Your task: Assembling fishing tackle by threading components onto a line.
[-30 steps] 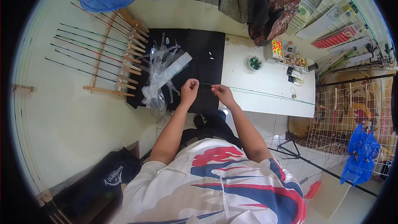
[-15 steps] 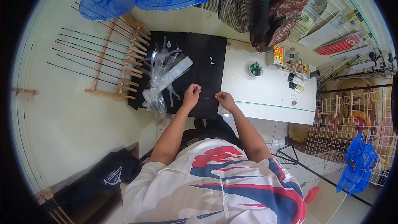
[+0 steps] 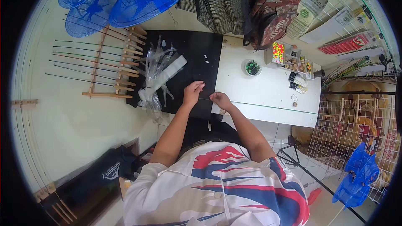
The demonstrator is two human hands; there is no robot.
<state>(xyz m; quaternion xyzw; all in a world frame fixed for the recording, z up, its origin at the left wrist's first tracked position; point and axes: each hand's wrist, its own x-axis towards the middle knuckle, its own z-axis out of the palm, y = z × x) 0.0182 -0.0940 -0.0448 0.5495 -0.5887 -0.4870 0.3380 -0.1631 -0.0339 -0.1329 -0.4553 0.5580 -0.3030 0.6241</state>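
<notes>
My left hand (image 3: pixel 193 93) is over the near part of a black mat (image 3: pixel 197 69), fingers bent and brought together at the tips. Close by on its right, my right hand (image 3: pixel 220 100) is at the mat's right edge, thumb and fingertips pinched. Whatever the fingertips hold is too small to make out. A faint pale line shows between the hands; I cannot tell whether it is a thread or the table's edge. Left of my hands lie clear plastic bags (image 3: pixel 151 96) and a long whitish packet (image 3: pixel 171 70). Two small white pieces (image 3: pixel 206 61) rest farther back on the mat.
On the white tabletop (image 3: pixel 238 88) stand a small potted plant (image 3: pixel 252 68) and a divided box (image 3: pixel 289 60) of small colourful pieces. A wooden rack (image 3: pixel 125 69) with thin rods is at left. Blue mesh nets (image 3: pixel 146 0) and a camouflage bag (image 3: pixel 278 10) hang at the back.
The view has shifted slightly. My left hand's fingers are a little straighter than before, and the right hand stays pinched close beside it. Objects on the table keep their places.
</notes>
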